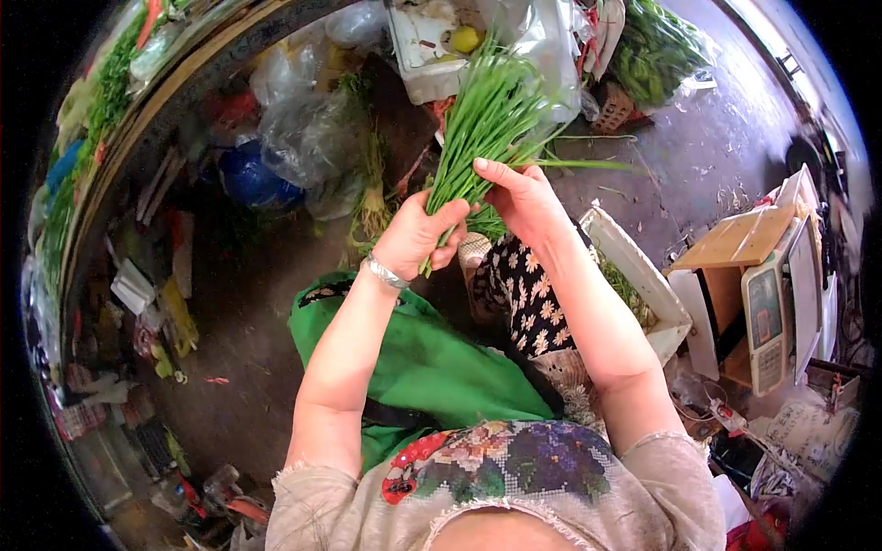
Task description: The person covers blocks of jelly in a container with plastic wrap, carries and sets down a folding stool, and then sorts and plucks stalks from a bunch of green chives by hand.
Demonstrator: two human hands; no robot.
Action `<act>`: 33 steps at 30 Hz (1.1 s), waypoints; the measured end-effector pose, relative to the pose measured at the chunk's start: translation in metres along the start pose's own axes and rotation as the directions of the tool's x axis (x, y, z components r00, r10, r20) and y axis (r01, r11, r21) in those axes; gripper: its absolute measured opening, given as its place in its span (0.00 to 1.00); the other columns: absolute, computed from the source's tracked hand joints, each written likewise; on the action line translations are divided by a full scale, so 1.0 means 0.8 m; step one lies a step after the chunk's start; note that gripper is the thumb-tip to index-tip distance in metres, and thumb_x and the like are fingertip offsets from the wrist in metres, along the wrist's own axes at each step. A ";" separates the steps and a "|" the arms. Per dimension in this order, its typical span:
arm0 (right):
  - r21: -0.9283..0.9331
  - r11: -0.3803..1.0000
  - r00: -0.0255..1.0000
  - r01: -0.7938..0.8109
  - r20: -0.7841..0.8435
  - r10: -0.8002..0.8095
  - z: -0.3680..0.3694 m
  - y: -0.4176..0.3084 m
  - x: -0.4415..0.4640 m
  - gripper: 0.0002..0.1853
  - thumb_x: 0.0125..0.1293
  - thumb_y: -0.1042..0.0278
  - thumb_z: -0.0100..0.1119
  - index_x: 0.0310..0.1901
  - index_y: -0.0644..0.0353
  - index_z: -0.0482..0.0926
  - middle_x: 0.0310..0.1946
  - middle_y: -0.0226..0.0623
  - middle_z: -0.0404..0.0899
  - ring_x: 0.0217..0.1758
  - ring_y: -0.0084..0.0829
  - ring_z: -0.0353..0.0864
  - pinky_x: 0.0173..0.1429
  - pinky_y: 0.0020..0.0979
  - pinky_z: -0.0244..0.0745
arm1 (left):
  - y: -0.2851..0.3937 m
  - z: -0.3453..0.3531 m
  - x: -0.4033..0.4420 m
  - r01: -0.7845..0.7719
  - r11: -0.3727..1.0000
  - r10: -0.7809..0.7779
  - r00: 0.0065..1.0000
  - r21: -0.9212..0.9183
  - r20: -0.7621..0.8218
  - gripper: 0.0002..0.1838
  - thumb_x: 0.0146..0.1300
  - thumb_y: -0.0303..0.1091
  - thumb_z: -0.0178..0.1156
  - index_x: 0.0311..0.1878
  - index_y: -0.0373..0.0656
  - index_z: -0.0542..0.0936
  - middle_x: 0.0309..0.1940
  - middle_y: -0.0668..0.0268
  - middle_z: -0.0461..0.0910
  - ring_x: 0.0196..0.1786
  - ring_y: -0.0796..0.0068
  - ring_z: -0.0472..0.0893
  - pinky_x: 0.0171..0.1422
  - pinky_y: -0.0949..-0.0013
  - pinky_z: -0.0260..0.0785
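Observation:
A bunch of long green stalks (487, 115) rises from my hands, its leafy end pointing up and away. My left hand (418, 237) is wrapped round the lower ends, with a bracelet on that wrist. My right hand (522, 197) is at the bunch's right side, thumb and fingers closed on some of the stalks. A few loose blades stick out to the right past this hand. More green stalks show just below and behind the bunch, partly hidden by my hands.
Ahead stands a white crate (424, 84) with a yellow fruit. Clear plastic bags and a blue bag (253, 173) lie left. A white foam box (675, 317) holding greens is by my right knee, near a wooden stand (735, 237) with a scale. Bagged greens (648, 55) sit upper right.

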State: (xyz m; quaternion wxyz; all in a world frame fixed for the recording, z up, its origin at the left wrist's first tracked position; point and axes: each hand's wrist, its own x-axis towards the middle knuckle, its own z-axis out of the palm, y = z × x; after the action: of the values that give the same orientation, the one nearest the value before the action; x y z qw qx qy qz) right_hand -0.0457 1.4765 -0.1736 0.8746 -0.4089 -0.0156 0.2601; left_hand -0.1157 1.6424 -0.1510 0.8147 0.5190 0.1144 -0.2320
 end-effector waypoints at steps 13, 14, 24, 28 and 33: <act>-0.079 0.996 0.993 0.043 -0.105 -0.051 0.000 -0.001 -0.004 0.15 0.62 0.64 0.66 0.48 0.59 0.77 0.39 0.28 0.80 0.38 0.22 0.75 0.36 0.25 0.68 | 0.000 -0.013 0.004 -0.049 0.997 0.050 0.998 -0.058 0.026 0.11 0.64 0.34 0.62 0.45 0.40 0.74 0.24 0.65 0.78 0.11 0.81 0.67 0.12 0.78 0.59; -0.078 0.996 0.993 0.042 -0.106 -0.050 0.000 -0.002 -0.003 0.15 0.62 0.64 0.66 0.48 0.59 0.77 0.39 0.28 0.80 0.38 0.22 0.75 0.36 0.25 0.68 | -0.001 -0.014 0.005 -0.058 0.997 0.060 0.998 -0.046 0.032 0.11 0.64 0.34 0.62 0.45 0.40 0.74 0.25 0.63 0.79 0.12 0.80 0.69 0.12 0.78 0.59; -0.141 0.987 0.996 0.073 0.063 -0.065 0.004 0.003 -0.009 0.21 0.59 0.70 0.66 0.53 0.58 0.73 0.42 0.30 0.79 0.41 0.23 0.74 0.45 0.26 0.66 | 0.000 -0.015 0.008 -0.060 0.997 0.061 0.997 -0.044 0.037 0.15 0.66 0.37 0.59 0.53 0.43 0.74 0.30 0.58 0.83 0.18 0.75 0.79 0.13 0.79 0.66; -0.068 0.995 0.982 -0.076 0.170 0.086 -0.004 -0.001 -0.007 0.25 0.58 0.74 0.66 0.57 0.58 0.70 0.43 0.31 0.79 0.41 0.23 0.74 0.48 0.27 0.67 | -0.004 -0.017 0.008 -0.083 0.993 0.091 0.990 -0.081 0.104 0.16 0.67 0.39 0.59 0.53 0.43 0.73 0.31 0.58 0.83 0.18 0.75 0.79 0.14 0.79 0.66; 0.052 0.990 0.973 -0.130 0.200 0.117 -0.009 -0.004 -0.012 0.24 0.56 0.80 0.61 0.56 0.58 0.71 0.38 0.30 0.79 0.34 0.23 0.74 0.40 0.23 0.68 | -0.005 -0.014 0.010 -0.128 0.979 0.150 0.979 -0.162 0.135 0.15 0.66 0.38 0.60 0.51 0.41 0.74 0.29 0.59 0.82 0.17 0.76 0.78 0.14 0.78 0.65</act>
State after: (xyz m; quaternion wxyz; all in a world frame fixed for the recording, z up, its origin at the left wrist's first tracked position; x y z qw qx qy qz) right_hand -0.0507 1.4651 -0.1744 0.8635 -0.3531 -0.0678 0.3536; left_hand -0.1104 1.6491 -0.1627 0.8724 0.4435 0.0351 -0.2025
